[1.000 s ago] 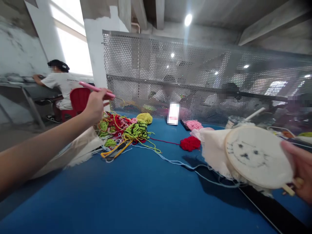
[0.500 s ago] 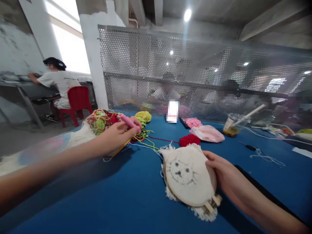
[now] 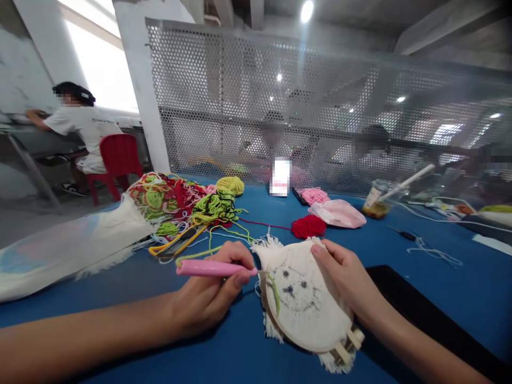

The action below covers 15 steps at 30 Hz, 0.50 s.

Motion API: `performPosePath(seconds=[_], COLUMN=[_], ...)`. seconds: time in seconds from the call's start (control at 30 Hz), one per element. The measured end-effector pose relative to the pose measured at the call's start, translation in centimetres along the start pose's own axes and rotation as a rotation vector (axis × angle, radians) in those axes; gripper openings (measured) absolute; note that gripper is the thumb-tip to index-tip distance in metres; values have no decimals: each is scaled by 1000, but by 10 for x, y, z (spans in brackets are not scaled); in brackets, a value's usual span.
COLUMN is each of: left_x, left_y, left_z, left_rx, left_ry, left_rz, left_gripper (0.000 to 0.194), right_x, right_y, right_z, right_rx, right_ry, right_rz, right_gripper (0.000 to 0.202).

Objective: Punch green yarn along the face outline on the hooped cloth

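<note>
My left hand (image 3: 218, 290) pinches a pink pen-shaped tool (image 3: 208, 268) whose thin tip points at the left side of an embroidery hoop (image 3: 308, 333). Green yarn (image 3: 275, 293) runs from the tip over the cream cloth (image 3: 298, 261), which is stretched in the hoop and bears a dotted face drawing. Whether the tip pierces the cloth is too small to tell. With its thumb on top and the other fingers partly hidden behind, my right hand (image 3: 352, 277) grips the hoop's right edge. The hoop's wooden clamp (image 3: 348, 346) is at its lower right.
Tangled yarn (image 3: 168, 197) and yellow-handled scissors (image 3: 180, 241) lie at the left, near fringed cloth (image 3: 80, 240). Beyond the hoop are red yarn (image 3: 308, 226), a pink bag (image 3: 338, 213) and a cup (image 3: 376, 200). A person (image 3: 84, 128) sits far left.
My left hand has moved from the yarn pile rightward and down to the hoop's left edge, bringing the pink tool. Green yarn now lies over the cloth. The view has shifted slightly.
</note>
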<state>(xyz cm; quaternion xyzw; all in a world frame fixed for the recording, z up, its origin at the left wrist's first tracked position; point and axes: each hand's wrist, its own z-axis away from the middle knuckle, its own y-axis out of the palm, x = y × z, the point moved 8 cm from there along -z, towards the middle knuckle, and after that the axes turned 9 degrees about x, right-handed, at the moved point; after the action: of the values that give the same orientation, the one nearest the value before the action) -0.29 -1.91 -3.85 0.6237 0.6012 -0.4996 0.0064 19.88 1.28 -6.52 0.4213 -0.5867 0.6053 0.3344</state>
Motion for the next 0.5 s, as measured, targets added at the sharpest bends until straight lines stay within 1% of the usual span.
performPosePath(seconds=[0.1,0.27,0.4,0.5], left_x=[10,18,17,14], left_y=[3,9,11,13], left_z=[-1,-2,-4,-6], left_rx=[-7,33,67,80], left_ry=[-19,-56,-64,-60], left_rz=[36,37,58,38], left_gripper=[13,13,14,14], right_x=[-4,-6,-9,-4], right_y=[1,-1,0,-1], right_z=[1,0,0,2], right_rx=[12,-2,-12,-32], right_ry=[5,-17,-9,-16], right_rz=[27,69,101,136], right_gripper=[30,29,30,30])
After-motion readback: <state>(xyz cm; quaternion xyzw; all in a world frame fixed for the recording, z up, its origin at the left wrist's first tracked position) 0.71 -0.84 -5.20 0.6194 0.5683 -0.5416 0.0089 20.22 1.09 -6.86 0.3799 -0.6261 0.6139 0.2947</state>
